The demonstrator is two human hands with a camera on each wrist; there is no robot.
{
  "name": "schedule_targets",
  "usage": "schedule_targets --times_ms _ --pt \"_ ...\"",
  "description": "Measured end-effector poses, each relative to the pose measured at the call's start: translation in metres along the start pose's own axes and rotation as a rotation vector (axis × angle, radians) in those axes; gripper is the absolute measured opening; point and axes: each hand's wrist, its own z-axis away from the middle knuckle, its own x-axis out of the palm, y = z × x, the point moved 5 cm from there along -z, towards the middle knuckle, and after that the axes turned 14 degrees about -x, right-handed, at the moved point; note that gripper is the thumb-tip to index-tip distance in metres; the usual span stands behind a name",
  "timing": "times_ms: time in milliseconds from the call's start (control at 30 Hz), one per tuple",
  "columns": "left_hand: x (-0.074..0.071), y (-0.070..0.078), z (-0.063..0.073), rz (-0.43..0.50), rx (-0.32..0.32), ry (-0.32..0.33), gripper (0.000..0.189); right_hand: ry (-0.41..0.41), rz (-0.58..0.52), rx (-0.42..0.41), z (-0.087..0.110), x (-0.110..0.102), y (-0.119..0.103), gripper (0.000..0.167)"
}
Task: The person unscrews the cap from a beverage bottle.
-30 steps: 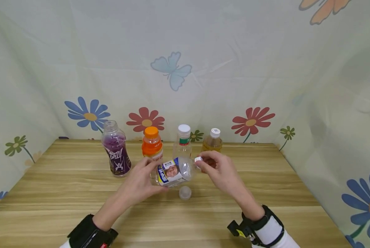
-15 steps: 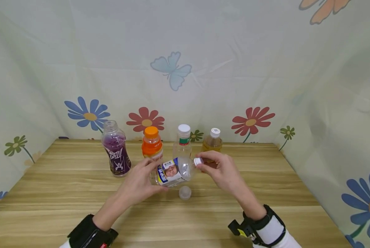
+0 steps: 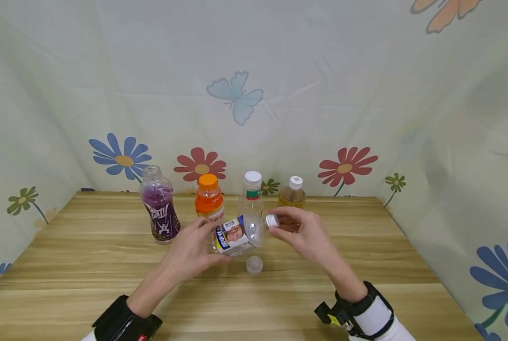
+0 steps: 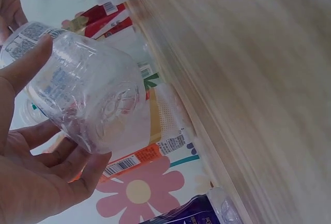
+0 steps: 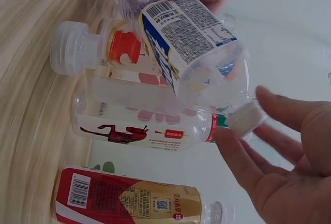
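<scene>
A clear, label-wrapped plastic bottle is held tilted above the table, its neck toward the right. My left hand grips it around its base end, thumb on the near side; in the left wrist view the fingers curl under the bottle. At the neck sits a white bottle cap. My right hand pinches this cap, with the thumb and index finger on opposite sides of it in the right wrist view, where the cap shows between them.
Behind stand a purple bottle with no cap, an orange-capped bottle, a white-capped clear bottle and an amber bottle. A translucent lid lies on the wooden table below the held bottle.
My right fingers have shifted around the white cap, which shows more of its side now than a second ago. The left hand and bottle have hardly moved.
</scene>
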Motion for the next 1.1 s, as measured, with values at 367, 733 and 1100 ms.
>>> schedule_targets --times_ms 367,733,1100 --pt "0.0014 0.0004 0.0009 -0.004 -0.004 0.000 0.088 0.003 0.083 0.089 0.0009 0.0033 0.0035 0.022" --pt "0.0005 0.0008 0.0022 -0.001 0.006 0.017 0.092 -0.007 0.086 0.050 0.0024 0.0017 0.0012 0.023" --pt "-0.0010 0.0010 0.0018 -0.008 0.004 0.018 0.092 -0.013 0.061 -0.004 0.0018 0.0017 -0.0017 0.024"
